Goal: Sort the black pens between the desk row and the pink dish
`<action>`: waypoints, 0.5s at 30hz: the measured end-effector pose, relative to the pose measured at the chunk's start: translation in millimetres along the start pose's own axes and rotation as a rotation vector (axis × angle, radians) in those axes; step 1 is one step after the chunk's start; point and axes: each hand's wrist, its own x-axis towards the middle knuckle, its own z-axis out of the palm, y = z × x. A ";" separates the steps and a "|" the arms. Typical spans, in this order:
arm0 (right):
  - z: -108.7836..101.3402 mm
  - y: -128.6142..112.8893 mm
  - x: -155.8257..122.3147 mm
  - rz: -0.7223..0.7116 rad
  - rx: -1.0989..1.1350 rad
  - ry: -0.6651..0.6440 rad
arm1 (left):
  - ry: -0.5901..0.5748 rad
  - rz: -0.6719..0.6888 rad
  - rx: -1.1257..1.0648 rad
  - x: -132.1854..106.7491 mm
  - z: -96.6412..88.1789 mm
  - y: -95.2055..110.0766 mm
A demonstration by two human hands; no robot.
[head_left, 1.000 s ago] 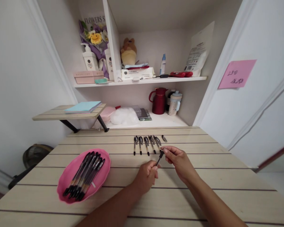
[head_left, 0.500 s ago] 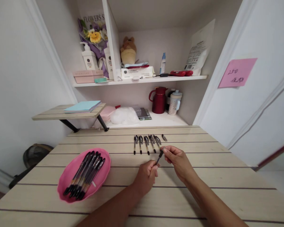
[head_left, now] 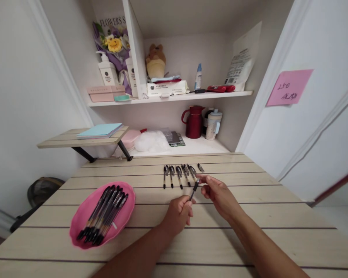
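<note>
Slanting up and to the right, a black-gripped pen has its lower part inside my left hand, whose fingers are closed round it. My right hand is at the pen's upper end, index finger stretched toward the tip and the thumb side apart from it; whether the fingertip touches cannot be made out. Just beyond lie several pens in a row, black caps beside them. A lone pen cap rests to their right. More capped pens fill a pink scalloped dish on the left.
The slatted wooden table runs back to a white shelf unit. A small raised stand carries blue paper at the back left. Behind the table are a plastic bag, a red jug and a tumbler.
My right hand's fingers have loosened from the pen's upper end, and the index finger has straightened. More of the pen's black grip and tip shows. My left hand keeps its hold.
</note>
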 end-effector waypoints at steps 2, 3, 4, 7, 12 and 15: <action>-0.5 -1.3 0.2 0.004 0.017 -0.003 | -0.019 -0.010 -0.017 0.3 0.0 -0.5; -0.7 -1.3 0.3 0.006 0.020 -0.010 | -0.030 -0.013 -0.022 0.3 0.1 -0.6; -0.9 -0.8 0.5 0.006 0.021 -0.018 | -0.040 -0.015 -0.025 0.3 0.3 -0.5; -1.5 2.3 1.2 0.011 0.006 -0.036 | -0.059 -0.022 -0.033 -0.1 0.6 0.5; -3.2 6.2 2.8 0.032 -0.031 -0.015 | -0.077 -0.026 -0.040 -1.0 0.5 2.1; -3.8 6.2 3.9 0.027 -0.060 -0.003 | -0.064 -0.020 -0.037 -1.7 0.4 2.2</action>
